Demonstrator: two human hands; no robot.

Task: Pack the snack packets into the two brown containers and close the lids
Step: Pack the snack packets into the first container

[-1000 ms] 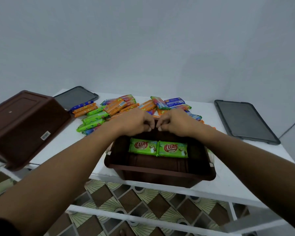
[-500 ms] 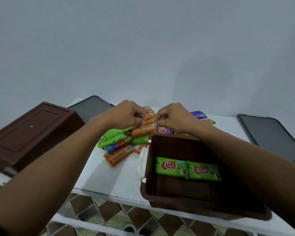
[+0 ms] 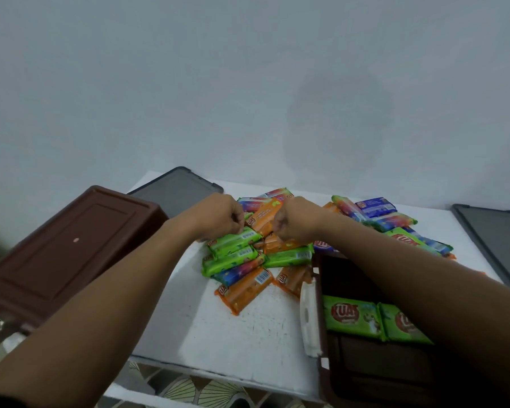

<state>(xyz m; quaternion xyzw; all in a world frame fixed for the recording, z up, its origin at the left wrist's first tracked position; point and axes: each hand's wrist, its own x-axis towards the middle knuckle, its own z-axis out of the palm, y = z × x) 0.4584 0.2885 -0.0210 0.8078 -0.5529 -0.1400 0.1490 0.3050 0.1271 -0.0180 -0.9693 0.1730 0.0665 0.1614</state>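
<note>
A loose pile of snack packets (image 3: 248,272), green, orange and blue, lies on the white table (image 3: 233,331). My left hand (image 3: 218,214) is curled over the pile, its fingertips pinching the top edge of a green packet (image 3: 236,241). My right hand (image 3: 298,222) is curled beside it, its fingers against a tilted orange packet (image 3: 264,217). The open brown container (image 3: 365,366) sits at the lower right under my right forearm, with two green packets (image 3: 351,316) side by side inside. A second brown container (image 3: 65,248) rests upside down at the left.
Two dark grey lids lie flat at the back, one at the left (image 3: 177,191) and one at the right (image 3: 495,240). A white latch (image 3: 306,316) hangs on the open container's left side. The table's front edge is close, with patterned floor tiles below.
Both hands have left the open container's far edge and reached the packet pile. The view has swung left, so the container now sits at the lower right.
</note>
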